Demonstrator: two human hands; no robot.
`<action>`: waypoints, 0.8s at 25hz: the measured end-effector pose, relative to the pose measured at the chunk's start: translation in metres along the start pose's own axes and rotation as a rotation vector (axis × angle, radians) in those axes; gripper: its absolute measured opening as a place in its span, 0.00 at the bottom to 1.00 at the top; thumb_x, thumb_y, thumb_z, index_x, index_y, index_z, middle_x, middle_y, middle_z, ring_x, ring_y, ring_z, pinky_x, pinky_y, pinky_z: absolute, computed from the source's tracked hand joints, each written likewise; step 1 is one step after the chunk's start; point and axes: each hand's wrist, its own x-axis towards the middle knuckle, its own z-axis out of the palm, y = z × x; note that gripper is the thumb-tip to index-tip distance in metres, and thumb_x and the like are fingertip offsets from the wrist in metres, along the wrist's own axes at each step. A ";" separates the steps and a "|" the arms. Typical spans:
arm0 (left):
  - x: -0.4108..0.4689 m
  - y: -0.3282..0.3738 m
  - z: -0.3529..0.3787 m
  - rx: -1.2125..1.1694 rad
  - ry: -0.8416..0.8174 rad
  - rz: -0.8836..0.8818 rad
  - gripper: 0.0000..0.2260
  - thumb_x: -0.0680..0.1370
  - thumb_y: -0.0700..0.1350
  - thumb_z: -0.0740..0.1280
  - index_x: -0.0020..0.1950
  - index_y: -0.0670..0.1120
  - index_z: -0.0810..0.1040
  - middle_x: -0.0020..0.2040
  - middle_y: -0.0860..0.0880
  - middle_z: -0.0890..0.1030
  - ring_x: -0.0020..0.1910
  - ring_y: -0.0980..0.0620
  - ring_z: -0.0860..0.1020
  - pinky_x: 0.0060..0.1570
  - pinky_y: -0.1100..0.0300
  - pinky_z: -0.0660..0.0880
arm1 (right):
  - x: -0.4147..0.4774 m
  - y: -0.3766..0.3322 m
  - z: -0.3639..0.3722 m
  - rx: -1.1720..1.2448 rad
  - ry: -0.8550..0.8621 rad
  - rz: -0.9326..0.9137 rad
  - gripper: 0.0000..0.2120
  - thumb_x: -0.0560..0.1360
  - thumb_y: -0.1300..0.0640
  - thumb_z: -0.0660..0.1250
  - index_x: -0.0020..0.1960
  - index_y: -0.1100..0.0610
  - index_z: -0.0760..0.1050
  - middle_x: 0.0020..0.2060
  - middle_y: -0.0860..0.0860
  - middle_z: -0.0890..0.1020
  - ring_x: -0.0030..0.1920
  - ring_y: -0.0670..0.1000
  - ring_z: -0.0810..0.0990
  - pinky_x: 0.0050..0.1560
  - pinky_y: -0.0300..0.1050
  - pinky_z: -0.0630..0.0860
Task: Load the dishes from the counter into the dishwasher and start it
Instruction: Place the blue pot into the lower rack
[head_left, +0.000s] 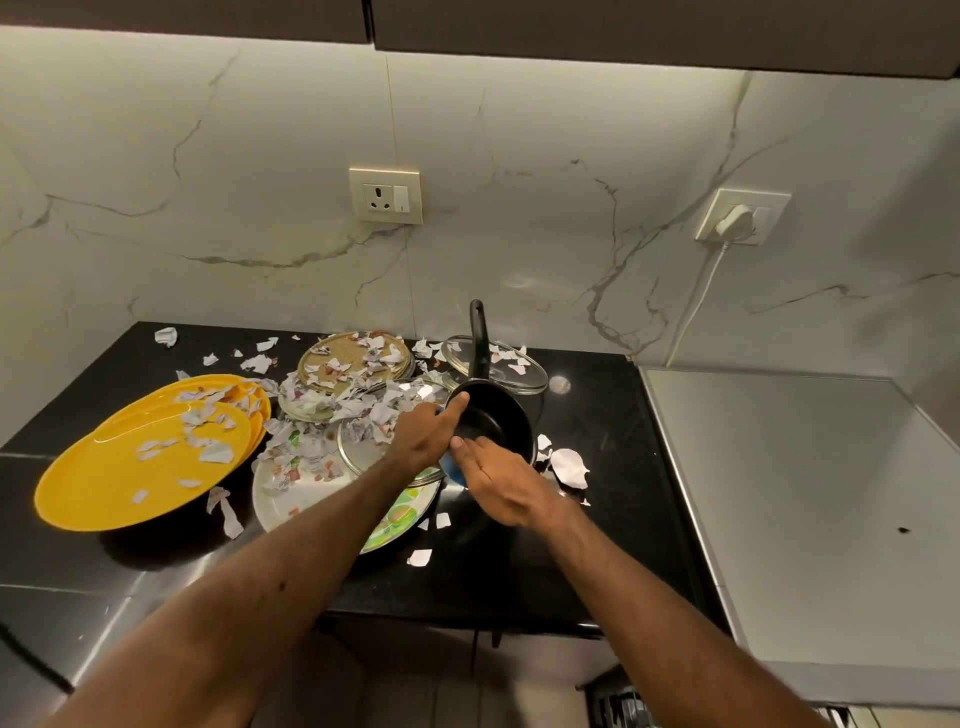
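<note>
One black pan (493, 423) on the bench (597, 467), handle pointing away; left hand (423, 436) grips the pan's left rim, thumb over the edge; right hand (501, 486) rests on its near rim, fingers straight, holding nothing visible; one glass lid (519, 366) just behind the pan; stacked yellow plates (130, 467) well left of it, number unclear.

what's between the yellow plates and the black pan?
Head view: between the yellow plates and the pan lie a steel plate overlapping a floral plate, both strewn with torn paper scraps.
</note>
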 end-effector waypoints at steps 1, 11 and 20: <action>0.001 -0.002 0.001 0.008 -0.002 -0.028 0.35 0.77 0.73 0.56 0.43 0.41 0.80 0.42 0.44 0.83 0.44 0.44 0.81 0.50 0.49 0.77 | 0.001 -0.001 0.002 0.061 -0.017 0.002 0.32 0.82 0.29 0.40 0.64 0.46 0.74 0.53 0.49 0.78 0.54 0.51 0.78 0.62 0.55 0.74; 0.014 -0.002 -0.024 0.019 0.119 -0.128 0.31 0.80 0.69 0.59 0.45 0.41 0.80 0.45 0.42 0.82 0.45 0.43 0.81 0.51 0.49 0.81 | 0.019 0.000 -0.027 -0.171 -0.012 -0.192 0.17 0.78 0.40 0.71 0.54 0.51 0.72 0.50 0.47 0.77 0.48 0.48 0.74 0.49 0.48 0.76; 0.023 -0.006 -0.072 -0.364 0.095 -0.149 0.20 0.83 0.61 0.63 0.56 0.44 0.78 0.53 0.41 0.83 0.48 0.41 0.84 0.46 0.45 0.85 | 0.016 0.052 -0.014 0.250 0.176 0.150 0.45 0.72 0.24 0.64 0.80 0.50 0.64 0.76 0.51 0.69 0.75 0.53 0.70 0.71 0.53 0.69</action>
